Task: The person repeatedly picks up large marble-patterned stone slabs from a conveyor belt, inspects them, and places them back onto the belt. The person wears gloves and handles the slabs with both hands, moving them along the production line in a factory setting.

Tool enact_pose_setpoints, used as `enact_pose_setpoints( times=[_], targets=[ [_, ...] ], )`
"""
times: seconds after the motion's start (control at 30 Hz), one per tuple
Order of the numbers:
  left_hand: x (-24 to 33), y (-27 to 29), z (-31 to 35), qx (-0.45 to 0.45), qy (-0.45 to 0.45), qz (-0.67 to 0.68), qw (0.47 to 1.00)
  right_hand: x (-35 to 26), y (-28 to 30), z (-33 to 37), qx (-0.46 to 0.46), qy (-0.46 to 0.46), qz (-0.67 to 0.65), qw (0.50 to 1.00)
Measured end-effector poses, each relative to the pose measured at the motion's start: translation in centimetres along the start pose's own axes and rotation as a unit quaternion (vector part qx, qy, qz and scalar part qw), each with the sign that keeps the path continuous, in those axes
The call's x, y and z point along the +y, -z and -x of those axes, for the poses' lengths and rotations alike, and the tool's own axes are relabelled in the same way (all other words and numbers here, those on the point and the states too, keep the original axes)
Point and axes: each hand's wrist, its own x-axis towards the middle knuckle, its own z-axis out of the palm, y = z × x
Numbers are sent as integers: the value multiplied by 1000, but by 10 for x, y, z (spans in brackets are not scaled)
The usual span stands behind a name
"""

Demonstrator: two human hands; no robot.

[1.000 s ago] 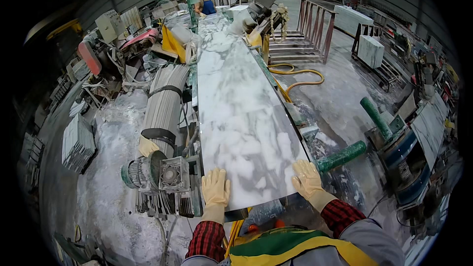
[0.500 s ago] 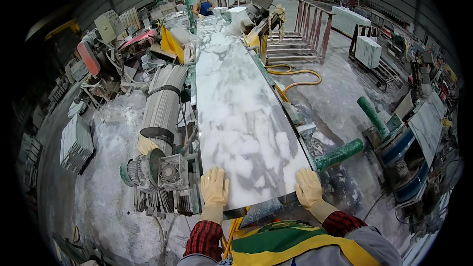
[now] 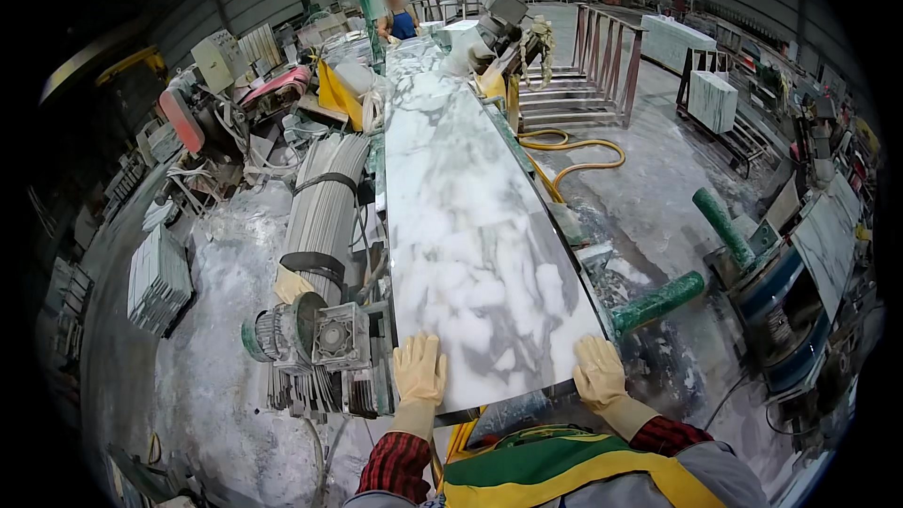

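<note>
A long marble slab (image 3: 470, 254), white with grey veins, lies flat along a machine bed and runs away from me. My left hand (image 3: 419, 374), in a cream rubber glove, lies flat on its near left corner with the fingers stretched forward. At the near right corner rests my right hand (image 3: 599, 374), gloved the same way, its fingers extended over the slab's edge. Neither hand is wrapped round anything. Both palms' undersides are hidden.
A motor with gearbox (image 3: 315, 334) and a strapped bundle of strips (image 3: 324, 207) stand left of the slab. Green rollers (image 3: 663, 303) jut out at right, near a yellow hose (image 3: 593, 165). A co-worker (image 3: 400, 21) stands at the far end. Stacked slabs (image 3: 158, 282) sit farther left.
The whole view has shifted slightly, so things appear a little lower and farther right. Both hands stay on the slab's near corners.
</note>
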Motion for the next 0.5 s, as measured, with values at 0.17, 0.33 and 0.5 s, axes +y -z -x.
enact_pose_setpoints(
  times=[0.17, 0.33, 0.5],
  targets=[
    [6, 6, 3, 0, -40, -8, 999, -7, 22, -8, -116, -50, -7, 992],
    [-1, 5, -8, -34, -78, 26, 996, 22, -11, 11, -54, 11, 21, 998],
    [-9, -11, -25, -63, -74, 35, 995, 20, -12, -18, -78, 20, -1, 997]
  ],
)
